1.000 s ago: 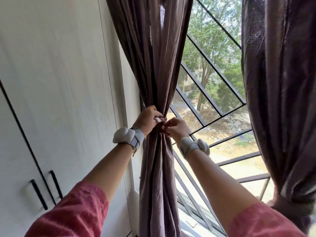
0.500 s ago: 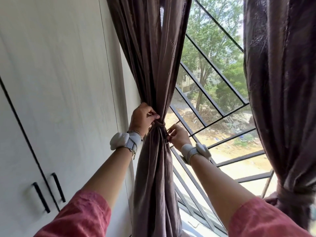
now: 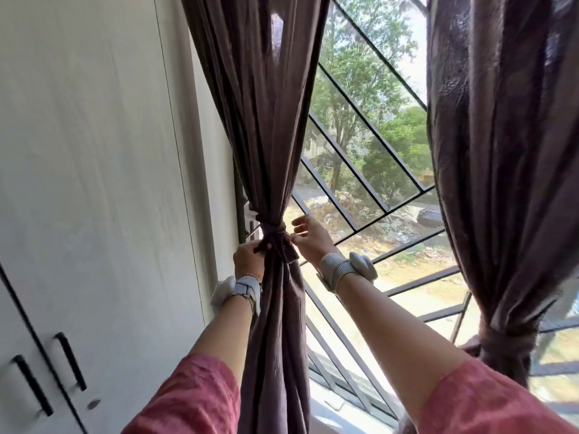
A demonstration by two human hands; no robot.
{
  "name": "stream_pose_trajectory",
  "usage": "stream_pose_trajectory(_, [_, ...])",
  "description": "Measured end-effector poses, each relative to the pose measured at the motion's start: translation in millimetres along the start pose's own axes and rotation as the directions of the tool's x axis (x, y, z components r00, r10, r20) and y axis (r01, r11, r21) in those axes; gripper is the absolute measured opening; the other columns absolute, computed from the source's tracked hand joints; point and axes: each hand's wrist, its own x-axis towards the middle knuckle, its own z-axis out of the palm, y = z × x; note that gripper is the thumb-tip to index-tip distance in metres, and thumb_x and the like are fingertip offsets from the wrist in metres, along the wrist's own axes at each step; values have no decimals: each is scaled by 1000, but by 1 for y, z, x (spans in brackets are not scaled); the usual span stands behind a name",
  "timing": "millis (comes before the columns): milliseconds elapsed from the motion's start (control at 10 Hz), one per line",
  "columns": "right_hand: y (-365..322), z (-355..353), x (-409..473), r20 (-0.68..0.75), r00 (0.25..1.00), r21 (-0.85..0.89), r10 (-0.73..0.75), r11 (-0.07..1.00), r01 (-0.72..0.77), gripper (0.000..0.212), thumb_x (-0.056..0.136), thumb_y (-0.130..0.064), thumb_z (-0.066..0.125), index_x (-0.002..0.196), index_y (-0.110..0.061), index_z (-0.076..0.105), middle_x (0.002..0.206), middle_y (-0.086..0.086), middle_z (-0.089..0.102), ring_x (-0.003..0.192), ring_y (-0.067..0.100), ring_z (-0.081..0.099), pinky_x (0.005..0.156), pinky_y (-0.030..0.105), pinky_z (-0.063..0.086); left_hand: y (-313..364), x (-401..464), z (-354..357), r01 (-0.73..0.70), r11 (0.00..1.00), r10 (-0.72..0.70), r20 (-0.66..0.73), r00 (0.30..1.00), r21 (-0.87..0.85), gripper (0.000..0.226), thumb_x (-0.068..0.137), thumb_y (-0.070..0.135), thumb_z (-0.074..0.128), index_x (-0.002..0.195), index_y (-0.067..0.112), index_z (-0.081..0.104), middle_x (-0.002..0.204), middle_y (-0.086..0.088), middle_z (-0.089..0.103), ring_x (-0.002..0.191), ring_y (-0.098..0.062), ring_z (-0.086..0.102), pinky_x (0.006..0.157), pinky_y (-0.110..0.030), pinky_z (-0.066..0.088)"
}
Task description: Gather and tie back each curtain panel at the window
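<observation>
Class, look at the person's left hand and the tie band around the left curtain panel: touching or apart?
Touching. The head view shows the left hand with its fingers curled onto the tie band at the knot.

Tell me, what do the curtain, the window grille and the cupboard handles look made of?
Curtain: thin woven cloth, matte brown; it bunches into soft folds. Window grille: dark painted metal, probably; slim straight bars. Cupboard handles: black metal or plastic, can't tell which.
</observation>
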Motion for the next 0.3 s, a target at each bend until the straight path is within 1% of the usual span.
stream_pose_trajectory(100, [1, -4, -7, 31, 1000, -7, 1, 1000, -1, 18, 82, -6, 60, 96, -16, 54, 91, 3, 56, 81, 16, 54, 61, 19, 42, 3, 5, 0, 40, 999, -40, 39, 998, -4, 21, 85, 10, 55, 81, -7, 67, 73, -29, 59, 70, -24, 48, 58, -31, 32])
stream_pose_trajectory(200, [1, -17, -21, -12, 1000, -16, 4, 1000, -4, 18, 83, -5, 60, 100, -10, 56, 92, 4, 56, 82, 17, 54, 71, 25, 47, 21, -5, 12, 87, 994, -82, -89, 993, 58, 26, 84, 6, 51, 108, -1, 57, 113, -25, 55, 106, -36, 52, 86, -41, 44])
stream_pose_trajectory(300, [3, -29, -25, -64, 997, 14, -32, 999, 33, 18, 84, -7, 59, 103, -6, 57, 93, 5, 57, 85, 18, 55, 80, 33, 49, 32, -18, 26, 16, 996, -37, -246, 969, -86, 34, 81, 8, 55, 112, -2, 46, 122, -23, 46, 113, -37, 45, 93, -46, 40])
